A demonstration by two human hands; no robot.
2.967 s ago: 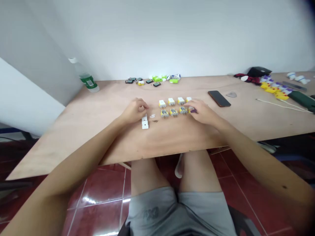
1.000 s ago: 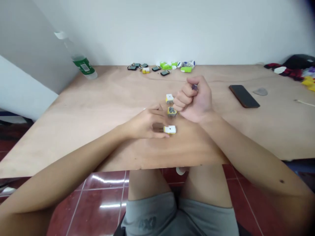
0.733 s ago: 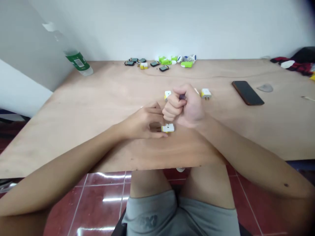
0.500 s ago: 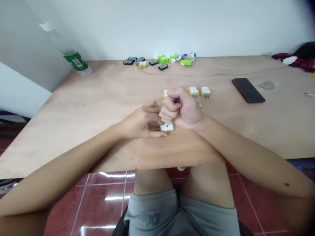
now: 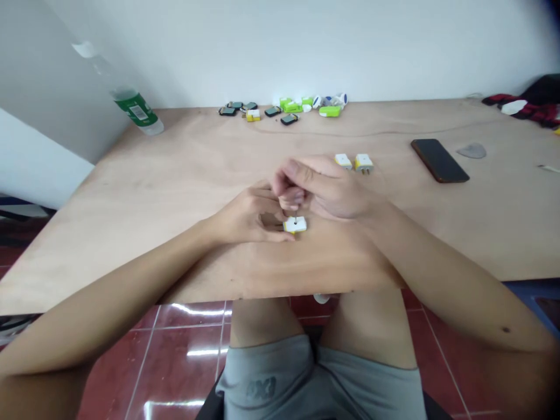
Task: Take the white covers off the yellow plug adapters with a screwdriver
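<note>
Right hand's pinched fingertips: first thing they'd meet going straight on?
Probably the small screw in the top of the white-and-yellow plug, just below the right hand and its fingertips. The left hand is against that plug. Depth is hard to judge from this view.

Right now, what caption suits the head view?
The left hand steadies a white-and-yellow plug while the right hand works at it on a plywood table.

A white-topped yellow plug body (image 5: 294,226) lies flat, a thin dark shaft (image 5: 295,221) upright in its centre hole. Two matching plugs (image 5: 363,163) sit toward two o'clock.
</note>
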